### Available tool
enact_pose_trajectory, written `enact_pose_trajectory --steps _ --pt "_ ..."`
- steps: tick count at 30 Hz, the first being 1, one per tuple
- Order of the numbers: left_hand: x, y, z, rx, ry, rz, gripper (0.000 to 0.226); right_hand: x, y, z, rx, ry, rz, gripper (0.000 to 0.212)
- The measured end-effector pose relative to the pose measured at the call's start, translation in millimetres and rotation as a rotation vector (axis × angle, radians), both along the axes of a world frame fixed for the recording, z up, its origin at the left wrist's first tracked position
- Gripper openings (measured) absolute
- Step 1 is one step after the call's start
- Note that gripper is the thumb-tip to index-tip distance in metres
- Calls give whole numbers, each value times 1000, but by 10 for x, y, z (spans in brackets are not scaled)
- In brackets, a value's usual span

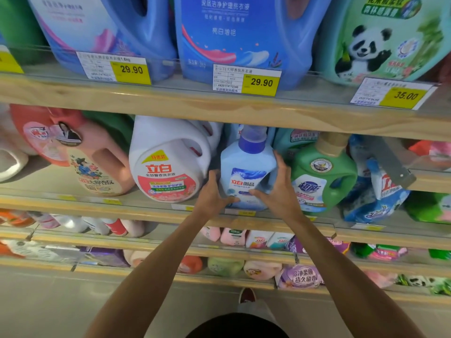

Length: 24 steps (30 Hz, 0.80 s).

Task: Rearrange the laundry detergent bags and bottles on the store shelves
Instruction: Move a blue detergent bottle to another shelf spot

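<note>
A light blue detergent bottle (246,172) with a purple-blue cap stands upright on the middle shelf (146,211). My left hand (213,193) grips its lower left side with the thumb across the front. My right hand (278,189) wraps its right side, fingers reaching up the edge. To its left sits a white detergent jug (168,164) with a red label. To its right stands a green bottle (322,176) with a tan cap. A blue and white detergent bag (375,193) leans beside the green bottle.
A pink jug (97,159) sits further left. Large blue jugs (244,37) and a green panda jug (385,37) fill the upper shelf behind yellow price tags (261,82). Lower shelves hold pink, purple and green bags. My shoe (247,295) shows on the floor.
</note>
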State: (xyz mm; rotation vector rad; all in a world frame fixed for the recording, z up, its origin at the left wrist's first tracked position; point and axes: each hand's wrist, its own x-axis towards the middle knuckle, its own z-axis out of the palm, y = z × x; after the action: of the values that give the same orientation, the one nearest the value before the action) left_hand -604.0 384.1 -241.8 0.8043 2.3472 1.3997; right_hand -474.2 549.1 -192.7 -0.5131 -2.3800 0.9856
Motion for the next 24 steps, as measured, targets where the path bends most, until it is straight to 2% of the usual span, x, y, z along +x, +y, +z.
enact_pose_trajectory --steps 4,7,14,17,21,22,24 --pt "20 -1 50 -30 -35 -22 82 33 -45 64 -8 -49 -5 115" --pt "15 -35 118 -56 -90 -54 66 97 -50 118 8 -85 11 108" --pt "264 -406 147 -165 148 -105 51 390 -162 157 88 -290 -12 102" --pt "408 -592 159 -306 195 -176 47 619 -313 126 122 -544 18 94" --pt "734 -801 265 -651 235 -318 48 850 -645 84 217 -1035 178 83" --pt "839 -848 298 -727 273 -363 49 898 -751 56 252 -1114 199 80" --pt "1017 -937 327 -817 365 -411 51 984 -964 14 310 -1153 214 76"
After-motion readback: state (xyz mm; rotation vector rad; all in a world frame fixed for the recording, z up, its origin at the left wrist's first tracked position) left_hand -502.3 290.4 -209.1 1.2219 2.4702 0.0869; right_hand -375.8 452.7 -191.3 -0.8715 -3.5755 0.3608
